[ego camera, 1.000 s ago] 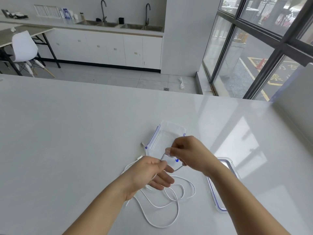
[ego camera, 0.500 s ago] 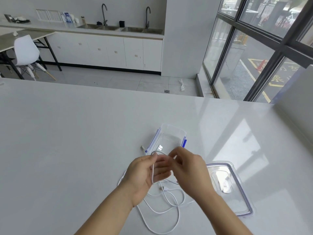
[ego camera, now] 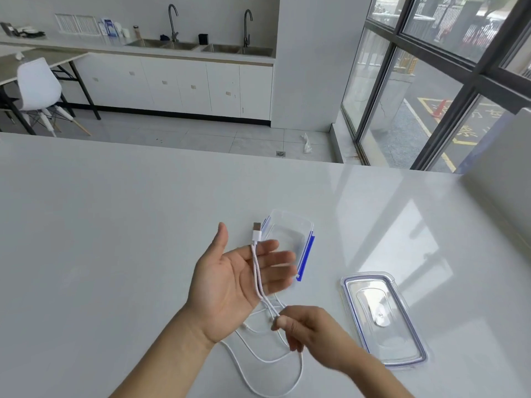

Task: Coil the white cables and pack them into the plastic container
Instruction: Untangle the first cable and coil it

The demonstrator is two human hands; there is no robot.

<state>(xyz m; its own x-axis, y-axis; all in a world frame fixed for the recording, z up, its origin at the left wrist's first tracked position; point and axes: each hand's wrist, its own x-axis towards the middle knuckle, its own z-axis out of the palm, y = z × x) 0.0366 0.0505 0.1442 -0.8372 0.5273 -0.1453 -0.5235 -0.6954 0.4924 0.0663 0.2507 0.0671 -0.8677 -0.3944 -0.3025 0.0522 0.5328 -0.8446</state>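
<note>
Loosely across the left hand (ego camera: 227, 285), a thin white cable (ego camera: 256, 271), doubled.

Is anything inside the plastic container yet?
The visible part of the plastic container looks empty; no cable lies in it. The left hand, with the white cable lying across its fingers, covers the near end, so that part cannot be checked.

Bare left hand (ego camera: 230, 285), fingertips motion-blurred; left forearm (ego camera: 161, 357) uncovered down to frame edge at 7 o'clock. Bare right hand (ego camera: 310, 331), short plain thumbnail (ego camera: 283, 321) showing; right forearm (ego camera: 370, 377) uncovered to edge at 5 o'clock.
</note>
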